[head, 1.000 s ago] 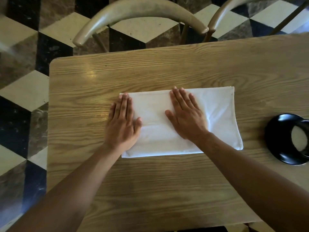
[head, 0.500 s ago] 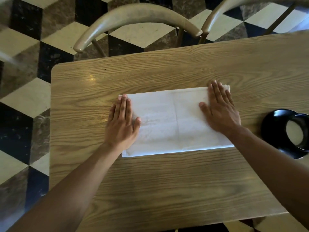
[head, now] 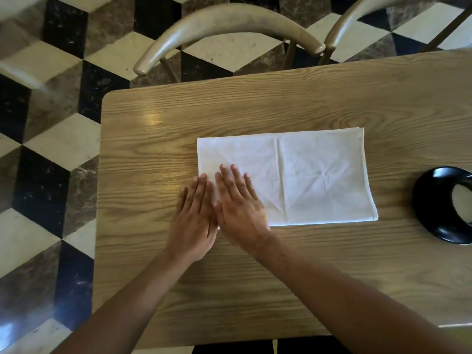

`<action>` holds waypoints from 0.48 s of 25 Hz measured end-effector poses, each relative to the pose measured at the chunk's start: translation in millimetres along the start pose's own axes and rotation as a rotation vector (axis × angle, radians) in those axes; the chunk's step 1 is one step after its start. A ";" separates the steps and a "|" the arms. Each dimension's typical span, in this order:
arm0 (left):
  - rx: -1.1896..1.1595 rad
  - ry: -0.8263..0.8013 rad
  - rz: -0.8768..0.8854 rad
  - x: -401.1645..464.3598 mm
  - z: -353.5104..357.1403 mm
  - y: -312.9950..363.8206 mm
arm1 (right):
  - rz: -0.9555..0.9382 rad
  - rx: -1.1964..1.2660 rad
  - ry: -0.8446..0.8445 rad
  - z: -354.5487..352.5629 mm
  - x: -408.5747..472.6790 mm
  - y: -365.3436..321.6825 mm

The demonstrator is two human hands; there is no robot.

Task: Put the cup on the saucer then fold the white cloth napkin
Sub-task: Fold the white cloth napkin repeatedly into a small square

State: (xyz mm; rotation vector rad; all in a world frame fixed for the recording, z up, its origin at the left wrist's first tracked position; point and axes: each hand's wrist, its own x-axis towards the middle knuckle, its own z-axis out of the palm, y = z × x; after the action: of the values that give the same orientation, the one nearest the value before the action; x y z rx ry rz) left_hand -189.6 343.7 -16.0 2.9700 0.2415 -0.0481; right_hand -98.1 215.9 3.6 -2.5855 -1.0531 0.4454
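Observation:
The white cloth napkin [head: 311, 177] lies folded into a long rectangle in the middle of the wooden table [head: 255, 277], with a crease down its centre. My left hand [head: 195, 215] rests flat at the napkin's near left corner, fingers on its left edge. My right hand [head: 238, 205] lies flat beside it on the napkin's left part, the two hands touching. Both hands are flat and hold nothing. At the right edge of view sits the black saucer [head: 429, 200] with the black cup [head: 459, 200] on it, cut off by the frame.
Two curved wooden chair backs [head: 224, 24] [head: 362, 19] stand just beyond the table's far edge. The floor around has a black, white and brown cube pattern [head: 51, 149]. The table's left edge runs close to my left hand.
My right hand has slid from the napkin's right end back across to its left part, next to my left hand. My left hand shifted slightly nearer. The napkin lies smoother.

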 end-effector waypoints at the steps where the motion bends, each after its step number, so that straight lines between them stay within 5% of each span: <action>1: 0.018 -0.014 -0.016 -0.8 2.0 -0.1 | 0.002 -0.023 -0.020 6.2 -0.9 -5.8; 12: 0.093 -0.033 -0.007 -3.7 9.9 -5.7 | 0.081 -0.105 0.054 -3.8 -31.3 53.7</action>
State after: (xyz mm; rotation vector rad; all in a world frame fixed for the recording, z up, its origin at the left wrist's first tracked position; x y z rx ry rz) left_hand -194.4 347.1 -26.6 3.0583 0.2514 -0.1125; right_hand -84.8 156.4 -9.1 -2.7243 -0.9809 0.3458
